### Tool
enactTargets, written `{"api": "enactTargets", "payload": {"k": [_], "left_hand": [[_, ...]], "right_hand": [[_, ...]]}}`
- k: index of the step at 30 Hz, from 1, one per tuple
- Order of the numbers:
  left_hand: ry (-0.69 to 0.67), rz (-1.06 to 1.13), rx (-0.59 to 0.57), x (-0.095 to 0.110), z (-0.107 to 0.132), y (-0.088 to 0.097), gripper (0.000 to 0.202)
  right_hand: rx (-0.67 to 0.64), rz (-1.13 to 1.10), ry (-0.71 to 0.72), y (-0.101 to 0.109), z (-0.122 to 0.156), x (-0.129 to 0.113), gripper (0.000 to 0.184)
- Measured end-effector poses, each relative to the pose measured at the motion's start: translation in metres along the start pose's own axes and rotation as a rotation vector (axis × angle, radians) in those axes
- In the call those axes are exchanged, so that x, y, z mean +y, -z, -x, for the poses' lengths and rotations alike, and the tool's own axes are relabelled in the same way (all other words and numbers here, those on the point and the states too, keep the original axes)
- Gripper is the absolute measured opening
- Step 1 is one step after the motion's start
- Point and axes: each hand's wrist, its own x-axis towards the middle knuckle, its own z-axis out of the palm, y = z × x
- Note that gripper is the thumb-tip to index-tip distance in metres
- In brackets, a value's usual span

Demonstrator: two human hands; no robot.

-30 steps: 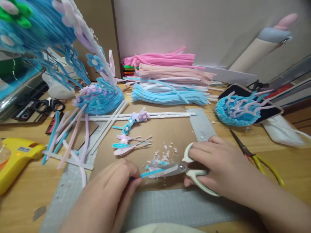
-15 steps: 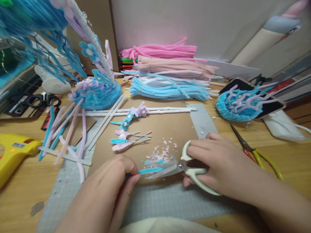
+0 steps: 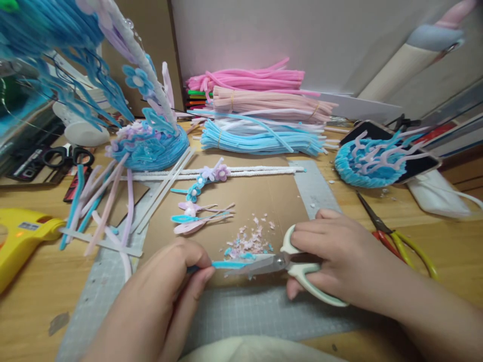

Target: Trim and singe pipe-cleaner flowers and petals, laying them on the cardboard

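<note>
Between thumb and fingers, my left hand (image 3: 169,276) pinches a blue pipe cleaner (image 3: 228,264) that points right. My right hand (image 3: 332,256) has its fingers through the handles of pale green scissors (image 3: 279,262). The scissor blades lie nearly closed along the pipe cleaner. Pink and blue fuzz clippings (image 3: 253,239) are heaped just beyond the blades on a cardboard sheet (image 3: 271,196). Behind my left hand, a few pipe-cleaner petals (image 3: 186,229) with twisted stems rest on the cardboard, below a strip of small flowers (image 3: 194,192).
A grey cutting mat (image 3: 241,311) lies under the cardboard. To the left are a yellow glue gun (image 3: 26,231) and loose pipe cleaners (image 3: 109,211). Pliers (image 3: 396,236) lie right. Bundled blue pipe cleaners (image 3: 260,138) sit behind, and a blue flowered model (image 3: 151,151) stands back left.
The scissor blades have come closer together along the blue pipe cleaner. My left hand has shifted slightly left, and the fuzz near the blades has moved a little.
</note>
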Motion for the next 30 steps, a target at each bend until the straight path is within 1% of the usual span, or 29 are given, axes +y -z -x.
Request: {"api": "enactTargets", "payload": {"k": [2, 4, 8, 12, 18, 22, 27, 30], "left_hand": [[0.019, -0.004, 0.012, -0.001, 0.002, 0.0, 0.009], [0.054, -0.028, 0.049, -0.003, 0.005, 0.0, 0.006], [0.139, -0.08, 0.155, -0.006, 0.006, 0.0, 0.016], [0.128, -0.069, 0.125, -0.009, 0.005, 0.002, 0.011], [0.1, -0.03, 0.073, -0.01, 0.008, 0.003, 0.007], [0.095, -0.021, 0.08, -0.009, 0.009, 0.002, 0.007], [0.079, 0.024, 0.079, -0.003, 0.003, 0.001, 0.005], [0.089, 0.033, 0.106, 0.001, 0.001, 0.0, 0.008]], "right_hand": [[0.017, 0.005, 0.004, 0.0, 0.001, 0.0, 0.04], [0.028, 0.017, 0.008, 0.001, 0.001, 0.0, 0.04], [0.045, 0.035, 0.008, 0.001, 0.001, 0.001, 0.039], [0.066, 0.059, -0.004, 0.001, 0.001, 0.003, 0.042], [0.054, 0.047, -0.016, 0.001, 0.001, 0.002, 0.044], [0.066, 0.075, -0.02, 0.0, -0.001, 0.002, 0.044], [0.057, 0.094, -0.006, 0.0, -0.002, -0.001, 0.045], [0.05, 0.092, -0.005, 0.0, -0.002, -0.003, 0.043]]}}
